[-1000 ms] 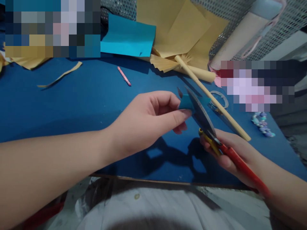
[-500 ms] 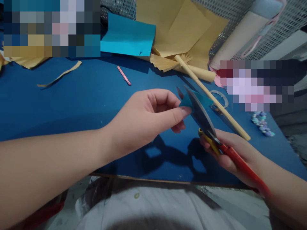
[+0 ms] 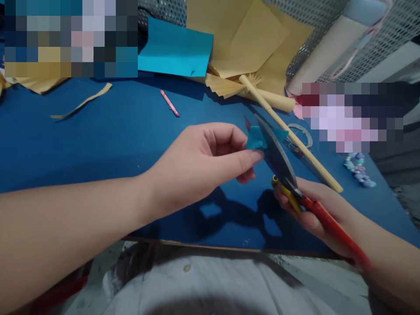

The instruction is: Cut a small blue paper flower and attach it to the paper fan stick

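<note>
Nearest, at 4 o'clock from the middle of the view, one right hand (image 3: 315,214) has its grip closed round one pair of red-handled scissors (image 3: 278,153), two blades parted at the tips. One left hand (image 3: 210,157), mid-view, pinches one small blue paper piece (image 3: 256,136) between 2 and 3 o'clock; it shows on both sides of the nearer blade, above the bench (image 3: 114,140).

Beyond, one beaded band (image 3: 359,170) lies at 3 o'clock, one tan stick (image 3: 290,131) between 2 and 3, one pink pen (image 3: 169,103) at 11, one tan strip (image 3: 85,101) at 10. Farther, one pleated fan (image 3: 223,86) sits just past 12, one blue sheet (image 3: 179,48) between 11 and 12, one bottle (image 3: 331,52) between 1 and 2.
</note>
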`<state>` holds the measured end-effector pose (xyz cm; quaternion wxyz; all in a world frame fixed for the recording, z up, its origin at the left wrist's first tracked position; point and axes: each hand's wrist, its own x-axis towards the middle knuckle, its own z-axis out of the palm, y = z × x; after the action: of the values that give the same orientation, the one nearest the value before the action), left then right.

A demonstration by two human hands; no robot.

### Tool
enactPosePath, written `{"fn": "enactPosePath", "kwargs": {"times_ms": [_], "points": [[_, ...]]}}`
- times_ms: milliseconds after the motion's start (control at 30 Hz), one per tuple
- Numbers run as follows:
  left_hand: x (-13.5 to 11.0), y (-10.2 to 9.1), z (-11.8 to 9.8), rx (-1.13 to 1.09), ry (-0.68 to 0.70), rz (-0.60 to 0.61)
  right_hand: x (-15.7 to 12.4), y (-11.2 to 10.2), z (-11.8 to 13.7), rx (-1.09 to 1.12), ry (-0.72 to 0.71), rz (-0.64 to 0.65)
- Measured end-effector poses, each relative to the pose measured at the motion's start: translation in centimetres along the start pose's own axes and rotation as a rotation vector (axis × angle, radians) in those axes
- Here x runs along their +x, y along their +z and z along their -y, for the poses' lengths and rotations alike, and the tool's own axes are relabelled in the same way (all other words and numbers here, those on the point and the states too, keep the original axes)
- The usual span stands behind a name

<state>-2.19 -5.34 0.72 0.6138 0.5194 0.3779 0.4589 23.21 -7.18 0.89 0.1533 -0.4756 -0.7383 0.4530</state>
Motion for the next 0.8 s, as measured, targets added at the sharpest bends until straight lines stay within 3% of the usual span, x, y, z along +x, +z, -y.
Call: {"fn": "enactPosePath", "kwargs": {"times_ms": [200,800], "points": [[0.0,0.0,0.0,0.008,0.013,-0.021,0.1,-0.8,-1.3,-0.046,-0.106,0.098],[0.0,-0.1,0.0,0.054,0.035,-0.078,0.0,-0.9,-1.4,-0.059,-0.087,0.115]]}}
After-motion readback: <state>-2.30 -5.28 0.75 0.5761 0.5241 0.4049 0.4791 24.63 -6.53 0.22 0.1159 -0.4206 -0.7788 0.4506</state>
